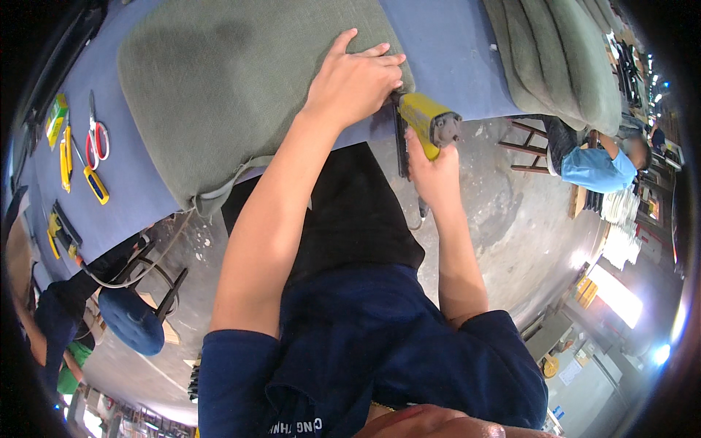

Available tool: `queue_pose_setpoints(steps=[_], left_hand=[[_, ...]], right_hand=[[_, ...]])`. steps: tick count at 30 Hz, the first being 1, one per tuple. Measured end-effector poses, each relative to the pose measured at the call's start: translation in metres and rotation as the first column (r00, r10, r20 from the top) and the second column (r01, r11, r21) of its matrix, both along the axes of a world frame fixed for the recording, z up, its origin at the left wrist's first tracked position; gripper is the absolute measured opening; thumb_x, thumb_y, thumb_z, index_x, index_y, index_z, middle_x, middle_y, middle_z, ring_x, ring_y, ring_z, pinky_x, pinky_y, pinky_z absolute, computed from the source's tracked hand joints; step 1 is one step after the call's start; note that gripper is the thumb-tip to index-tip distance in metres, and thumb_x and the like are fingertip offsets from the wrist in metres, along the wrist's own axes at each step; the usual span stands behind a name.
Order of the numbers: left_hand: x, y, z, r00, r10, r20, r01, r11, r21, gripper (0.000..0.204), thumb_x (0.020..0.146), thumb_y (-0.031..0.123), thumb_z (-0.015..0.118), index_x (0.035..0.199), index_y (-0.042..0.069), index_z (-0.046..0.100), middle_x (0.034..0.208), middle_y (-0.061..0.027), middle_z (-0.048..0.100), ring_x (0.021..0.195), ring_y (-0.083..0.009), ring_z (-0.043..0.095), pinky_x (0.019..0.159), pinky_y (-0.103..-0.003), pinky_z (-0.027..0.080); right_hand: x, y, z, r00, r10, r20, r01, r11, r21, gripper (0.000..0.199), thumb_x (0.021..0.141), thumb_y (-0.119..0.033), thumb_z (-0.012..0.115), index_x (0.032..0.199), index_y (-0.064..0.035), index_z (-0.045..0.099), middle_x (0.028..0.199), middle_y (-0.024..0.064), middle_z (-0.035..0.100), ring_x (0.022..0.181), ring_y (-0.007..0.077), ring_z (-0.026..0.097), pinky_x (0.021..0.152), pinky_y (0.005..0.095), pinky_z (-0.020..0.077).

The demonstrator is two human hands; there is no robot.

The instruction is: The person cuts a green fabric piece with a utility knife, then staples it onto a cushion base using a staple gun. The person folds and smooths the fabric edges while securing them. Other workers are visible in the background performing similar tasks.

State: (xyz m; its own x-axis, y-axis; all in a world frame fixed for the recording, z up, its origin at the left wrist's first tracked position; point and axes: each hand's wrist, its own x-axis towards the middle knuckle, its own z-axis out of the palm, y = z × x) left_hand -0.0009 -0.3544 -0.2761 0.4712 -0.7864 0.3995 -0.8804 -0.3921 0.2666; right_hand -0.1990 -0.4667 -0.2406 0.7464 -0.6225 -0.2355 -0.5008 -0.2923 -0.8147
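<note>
One left hand (355, 85), fingers spread at edge of grey cushion (234, 95), right hand (437, 174), fingers round yellow tool (420, 113), blue tabletop (456, 62) alongside

A blue tabletop (453, 66) is carrying a grey-green cushion (219, 95) and a cushion stack (558, 58). Scissors (101, 142), a yellow cutter (95, 184), a small box (55, 120) and other tools are lying leftward.

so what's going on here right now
The person's left hand rests, fingers spread, on a grey-green fabric-covered panel lying on a blue-covered table. The right hand grips a yellow gun-shaped tool, its front end by the panel's right edge; whether they touch is unclear. Red-handled scissors lie off to the left, and grey-green cushions are stacked to the right.
</note>
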Motion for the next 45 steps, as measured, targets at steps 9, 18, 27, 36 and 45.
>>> queue_pose_setpoints(steps=[9,18,27,36,45], left_hand=[[0.011,0.023,0.021,0.988,-0.151,-0.022,0.152,0.985,0.083,0.018,0.109,0.035,0.070,0.106,0.022,0.082,0.163,0.0108,0.065,0.157,-0.0142,0.053,0.139,-0.056,0.029],[0.003,0.020,0.015,0.990,-0.083,-0.114,0.096,0.989,0.111,0.018,0.109,0.030,0.069,0.103,0.020,0.082,0.161,0.0110,0.067,0.157,-0.0138,0.054,0.141,-0.055,0.026],[0.016,0.027,0.015,0.980,-0.177,-0.088,0.182,0.982,0.049,0.012,0.106,0.024,0.072,0.099,0.016,0.077,0.160,0.0103,0.068,0.157,-0.0159,0.055,0.138,-0.059,0.029],[0.011,0.018,0.004,0.990,-0.139,-0.040,0.142,0.987,0.078,0.013,0.108,0.023,0.069,0.100,0.016,0.076,0.159,0.0106,0.069,0.157,-0.0161,0.054,0.138,-0.058,0.029],[0.018,0.022,0.004,0.977,-0.196,-0.088,0.196,0.981,-0.011,0.014,0.108,0.025,0.070,0.100,0.015,0.076,0.156,0.0099,0.071,0.155,-0.0169,0.057,0.137,-0.059,0.030]], right_hand=[[-0.010,0.002,0.006,0.998,-0.062,-0.032,0.066,0.988,0.138,0.029,0.109,-0.023,0.076,0.110,0.0056,0.078,0.079,0.0050,0.072,0.066,0.0098,0.066,0.060,0.0320,0.0512],[-0.012,0.011,-0.011,0.994,-0.013,0.107,0.013,1.000,0.004,0.024,0.109,-0.022,0.076,0.115,0.0018,0.079,0.076,0.0021,0.067,0.063,0.0107,0.061,0.058,0.0324,0.0502],[0.001,0.013,0.002,0.998,-0.047,-0.035,0.050,0.996,0.071,0.028,0.107,-0.021,0.077,0.112,0.0065,0.078,0.083,0.0120,0.078,0.072,0.0175,0.073,0.068,0.0381,0.0573],[-0.002,0.017,-0.021,1.000,-0.018,0.017,0.018,1.000,0.005,0.033,0.107,-0.023,0.078,0.113,0.0094,0.077,0.086,0.0151,0.078,0.075,0.0190,0.072,0.073,0.0399,0.0585],[-0.007,0.025,-0.026,0.998,-0.025,0.056,0.023,0.999,0.036,0.034,0.107,-0.022,0.078,0.119,0.0095,0.077,0.100,0.0186,0.082,0.092,0.0225,0.077,0.087,0.0415,0.0600]])
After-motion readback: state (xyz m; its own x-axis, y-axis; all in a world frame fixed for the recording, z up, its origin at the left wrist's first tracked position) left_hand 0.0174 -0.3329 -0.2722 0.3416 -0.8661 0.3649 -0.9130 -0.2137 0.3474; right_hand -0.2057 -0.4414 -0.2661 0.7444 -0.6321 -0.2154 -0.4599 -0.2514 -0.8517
